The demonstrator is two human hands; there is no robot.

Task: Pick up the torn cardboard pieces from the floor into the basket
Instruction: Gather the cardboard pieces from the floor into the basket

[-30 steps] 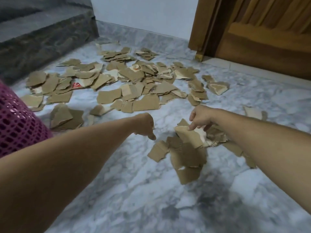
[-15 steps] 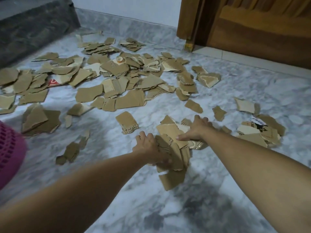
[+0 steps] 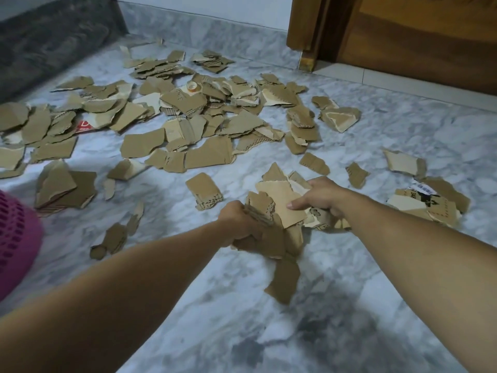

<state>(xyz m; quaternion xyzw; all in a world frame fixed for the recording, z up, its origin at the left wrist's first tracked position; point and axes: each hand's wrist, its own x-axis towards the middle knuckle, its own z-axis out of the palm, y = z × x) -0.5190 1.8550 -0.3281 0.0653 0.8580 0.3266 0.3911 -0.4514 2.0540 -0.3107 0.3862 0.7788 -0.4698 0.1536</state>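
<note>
Several torn brown cardboard pieces (image 3: 209, 154) lie scattered over the grey marble floor. A bunch of cardboard pieces (image 3: 279, 208) is gathered between both hands, lifted a little, with one piece hanging below. My left hand (image 3: 238, 224) grips the bunch from the left side. My right hand (image 3: 322, 197) grips it from the right, thumb laid on the top piece. The pink mesh basket (image 3: 16, 238) shows at the left edge, only partly in view.
A dark stone step (image 3: 53, 39) rises at the back left. A wooden door and frame (image 3: 390, 36) stand at the back right. A small tape roll (image 3: 194, 86) lies among the far pieces. More pieces with a printed label (image 3: 425, 200) lie to the right.
Both hands closed in on the near pile and now grip it as one bunch, lifted slightly. The view swung right, so the basket slid to the left edge.
</note>
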